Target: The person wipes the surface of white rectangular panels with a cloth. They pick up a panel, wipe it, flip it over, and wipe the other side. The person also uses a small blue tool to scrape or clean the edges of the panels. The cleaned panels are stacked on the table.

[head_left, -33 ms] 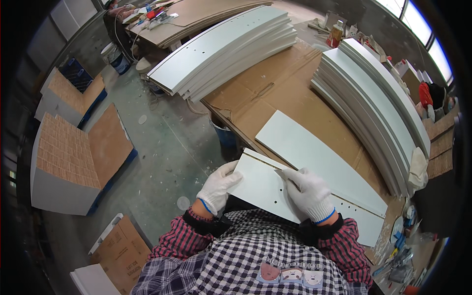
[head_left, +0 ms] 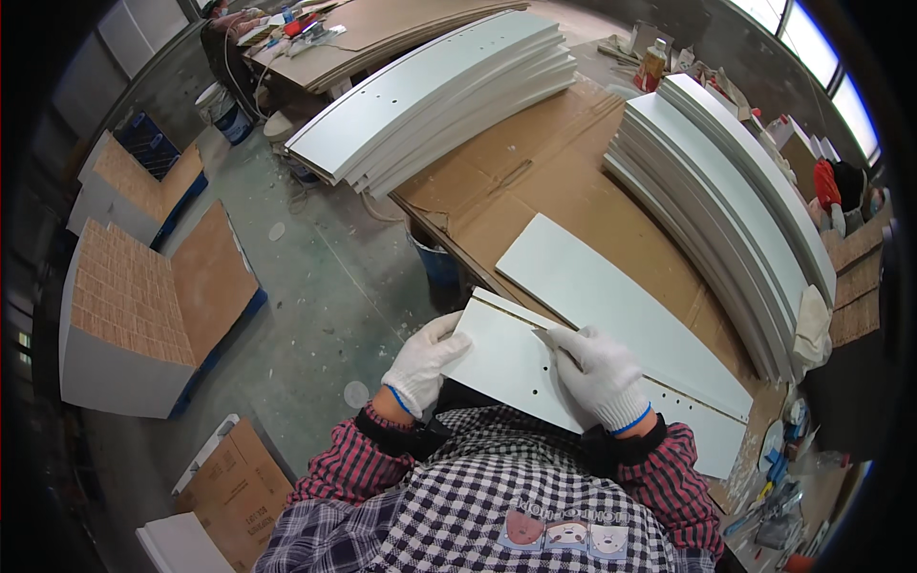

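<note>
My left hand (head_left: 427, 363), in a white knit glove, is closed round the left edge of a white panel (head_left: 506, 358). The panel is held tilted in front of my body; a narrow groove runs along its far edge and small dark holes dot its face. My right hand (head_left: 604, 374), gloved too, rests over the panel with bent fingers pinched near the groove. What is between those fingers, if anything, is hidden. Just beyond, a second white panel (head_left: 621, 306) with a curved edge, a groove and holes lies on the cardboard-covered table (head_left: 549, 158).
Curved white panels are stacked at the far left (head_left: 420, 86) and the right (head_left: 707, 201) of the table. A bucket (head_left: 437, 263) stands beside the table. Tools (head_left: 774, 516) clutter the lower right; a white cloth (head_left: 814, 325) hangs by the right stack. Pallets with boards (head_left: 215, 286) stand left.
</note>
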Tool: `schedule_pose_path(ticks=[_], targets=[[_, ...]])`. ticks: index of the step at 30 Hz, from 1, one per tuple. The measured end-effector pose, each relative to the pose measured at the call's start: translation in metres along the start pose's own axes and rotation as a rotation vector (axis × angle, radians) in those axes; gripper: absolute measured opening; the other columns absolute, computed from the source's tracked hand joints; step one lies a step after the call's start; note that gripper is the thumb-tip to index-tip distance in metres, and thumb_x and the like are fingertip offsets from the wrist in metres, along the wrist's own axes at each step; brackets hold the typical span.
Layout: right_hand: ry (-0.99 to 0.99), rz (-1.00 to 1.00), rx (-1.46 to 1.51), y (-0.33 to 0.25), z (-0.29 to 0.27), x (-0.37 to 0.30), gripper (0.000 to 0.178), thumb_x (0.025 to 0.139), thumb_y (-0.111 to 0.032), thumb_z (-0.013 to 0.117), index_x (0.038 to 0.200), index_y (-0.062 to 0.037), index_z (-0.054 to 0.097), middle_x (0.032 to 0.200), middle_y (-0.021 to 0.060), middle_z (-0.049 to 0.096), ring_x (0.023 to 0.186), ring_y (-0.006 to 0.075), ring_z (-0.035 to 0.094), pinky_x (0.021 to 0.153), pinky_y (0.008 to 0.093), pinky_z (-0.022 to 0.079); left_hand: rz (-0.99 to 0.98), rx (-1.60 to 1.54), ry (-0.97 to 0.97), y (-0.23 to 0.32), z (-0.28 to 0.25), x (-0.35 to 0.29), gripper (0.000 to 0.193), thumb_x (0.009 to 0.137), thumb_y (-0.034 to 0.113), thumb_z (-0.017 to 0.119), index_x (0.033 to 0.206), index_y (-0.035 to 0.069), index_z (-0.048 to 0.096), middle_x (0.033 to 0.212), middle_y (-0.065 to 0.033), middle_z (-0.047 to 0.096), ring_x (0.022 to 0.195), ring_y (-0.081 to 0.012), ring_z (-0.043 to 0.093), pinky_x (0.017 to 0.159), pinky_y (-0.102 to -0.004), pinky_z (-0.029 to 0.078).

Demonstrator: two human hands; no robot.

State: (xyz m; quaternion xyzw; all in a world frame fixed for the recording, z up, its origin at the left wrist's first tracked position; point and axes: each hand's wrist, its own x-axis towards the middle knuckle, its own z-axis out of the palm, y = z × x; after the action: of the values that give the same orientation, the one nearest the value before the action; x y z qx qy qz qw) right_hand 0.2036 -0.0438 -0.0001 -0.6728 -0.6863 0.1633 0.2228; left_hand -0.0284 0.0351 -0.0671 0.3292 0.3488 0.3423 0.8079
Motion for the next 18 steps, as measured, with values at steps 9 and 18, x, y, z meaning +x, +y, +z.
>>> schedule_pose_path(ticks=[9,18], targets=[[0.155,0.040,0.095,0.007,-0.012,-0.017,0.020,0.085,-0.012,0.060,0.103,-0.0126,0.069,0.079,0.0150,0.063,0.072,0.0321,0.063,0.063,0.0393,0.051,0.001,0.017,0.018,0.004,0.003,-0.001,0.048,0.090,0.011,0.060,0.133,-0.006,0.046,0.123,-0.0108,0.059,0.108,-0.0168,0.058,0.096,-0.0297,0.046],[0.575,0.484,-0.171,0.110,-0.086,-0.171,0.017,0.082,-0.008,0.062,0.098,-0.0059,0.069,0.086,0.0170,0.066,0.080,0.0325,0.064,0.073,0.0371,0.052,0.086,0.186,0.009,0.007,0.012,0.017,0.042,0.091,0.011,0.056,0.129,-0.007,0.049,0.120,-0.0136,0.060,0.108,-0.0207,0.060,0.094,-0.0322,0.048]])
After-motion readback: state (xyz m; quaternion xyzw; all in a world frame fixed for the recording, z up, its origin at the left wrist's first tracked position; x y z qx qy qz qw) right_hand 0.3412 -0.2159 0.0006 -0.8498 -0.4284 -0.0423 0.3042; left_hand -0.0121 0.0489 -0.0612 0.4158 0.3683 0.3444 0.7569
